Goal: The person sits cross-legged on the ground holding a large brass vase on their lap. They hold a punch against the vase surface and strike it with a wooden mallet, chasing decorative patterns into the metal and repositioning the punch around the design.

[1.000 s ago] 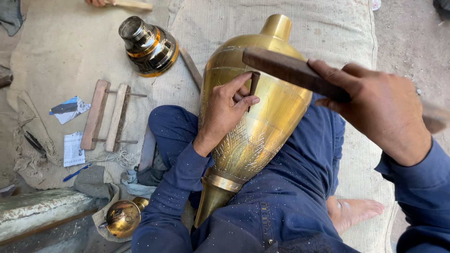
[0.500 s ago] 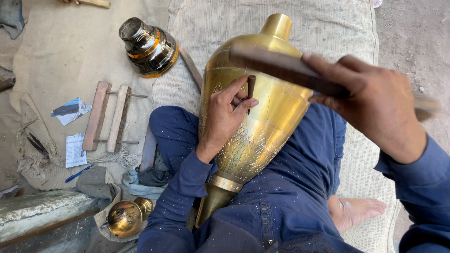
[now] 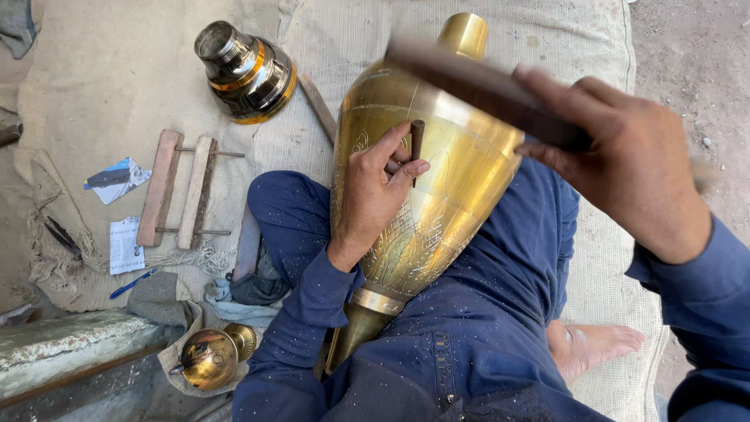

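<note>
Left grip: the left hand (image 3: 373, 191) pinches a short dark punch (image 3: 416, 142) between thumb and fingertips, its tip set against the shoulder of the brass vase (image 3: 426, 195), the heel of the hand resting on the metal.
Right grip: the right hand (image 3: 625, 160) is closed around one end of a flat dark wooden striker (image 3: 484, 90), raised above the punch and blurred; it is not touching the punch at this moment.
Vase position: it lies tilted across the person's lap on dark blue trousers, narrow neck pointing away from the body, foot down near the knees.
Work done: fine chased patterning shows on the lower belly near the foot, and lighter scribed outlines run over the middle.
Work left: by my reading the upper body and neck are mostly plain, polished brass, so a good share of the surface looks unworked; the far side is hidden, so I cannot judge it.
Nearby left: a second, banded brass vessel (image 3: 244, 72) lies on its side on the sackcloth (image 3: 101, 86), well apart from the hands.
Further out: a small wooden frame of two slats (image 3: 178, 191), scraps of paper, a blue pen (image 3: 133, 283), and a small round brass pot (image 3: 209, 358) near the stone ledge (image 3: 70, 344).
Foot: a bare foot (image 3: 598, 348) rests on the cloth by the right knee.
</note>
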The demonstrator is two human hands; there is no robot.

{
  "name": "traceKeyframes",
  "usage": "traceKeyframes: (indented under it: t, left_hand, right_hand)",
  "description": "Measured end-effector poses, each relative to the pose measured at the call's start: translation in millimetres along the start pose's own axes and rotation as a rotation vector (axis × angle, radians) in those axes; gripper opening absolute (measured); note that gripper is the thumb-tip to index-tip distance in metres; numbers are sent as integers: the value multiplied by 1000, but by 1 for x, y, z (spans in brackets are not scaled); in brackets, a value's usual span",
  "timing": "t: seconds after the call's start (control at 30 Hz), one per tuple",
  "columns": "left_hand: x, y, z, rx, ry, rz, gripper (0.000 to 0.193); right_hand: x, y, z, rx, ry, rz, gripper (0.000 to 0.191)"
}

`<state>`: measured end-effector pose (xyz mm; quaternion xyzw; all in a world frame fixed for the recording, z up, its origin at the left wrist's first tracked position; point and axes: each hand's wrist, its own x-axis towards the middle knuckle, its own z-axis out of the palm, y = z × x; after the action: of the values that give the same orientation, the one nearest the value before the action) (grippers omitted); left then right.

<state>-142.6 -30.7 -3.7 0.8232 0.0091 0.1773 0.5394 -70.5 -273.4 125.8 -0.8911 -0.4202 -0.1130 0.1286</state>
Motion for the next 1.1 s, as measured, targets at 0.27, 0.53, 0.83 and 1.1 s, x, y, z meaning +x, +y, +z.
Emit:
traceKeyframes:
  t: [0.27,0.53,0.83,1.1]
  left_hand:
    - [-3,0,-2,-15,-6,1,54]
    - [-9,-1,-1,-20,38,27,54]
    - [-12,1,-1,-39,42,7,53]
    - [-16,-2,1,-44,67,-7,51]
  right_hand:
    - [-1,2,9,-60,-68,18,78]
    - [3,-4,7,-3,-77,-36,77]
    - [9,-18,1,-192,-136,-24,72]
    - [13,-18,2,-83,-72,-16,71]
